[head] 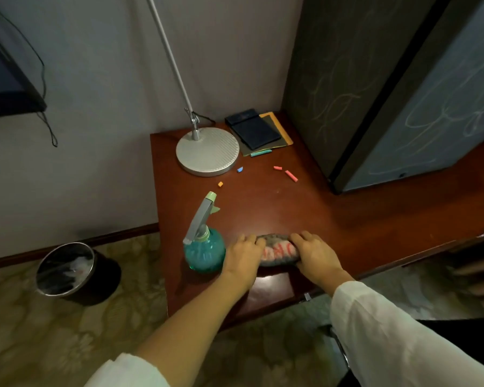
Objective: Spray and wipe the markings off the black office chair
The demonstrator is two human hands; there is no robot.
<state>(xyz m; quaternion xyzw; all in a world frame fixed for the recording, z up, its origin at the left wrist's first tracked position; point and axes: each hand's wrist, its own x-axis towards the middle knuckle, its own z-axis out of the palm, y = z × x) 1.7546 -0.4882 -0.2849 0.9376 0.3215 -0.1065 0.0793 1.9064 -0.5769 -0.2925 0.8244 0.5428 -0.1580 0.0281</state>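
Observation:
A grey rolled cloth (278,251) with red and white lettering lies near the front edge of the red-brown desk (263,208). My left hand (242,256) grips its left end and my right hand (315,254) grips its right end. A teal spray bottle (204,247) with a grey-green trigger head stands upright just left of my left hand. A dark edge of the black office chair (458,331) shows at the bottom right; its markings are not visible.
A silver lamp base (207,152) and dark notebooks (252,129) sit at the desk's back. Several chalk pieces (291,175) lie scattered mid-desk. A dark cabinet (389,93) with chalk scribbles stands at right. A bin (65,269) stands on the carpet at left.

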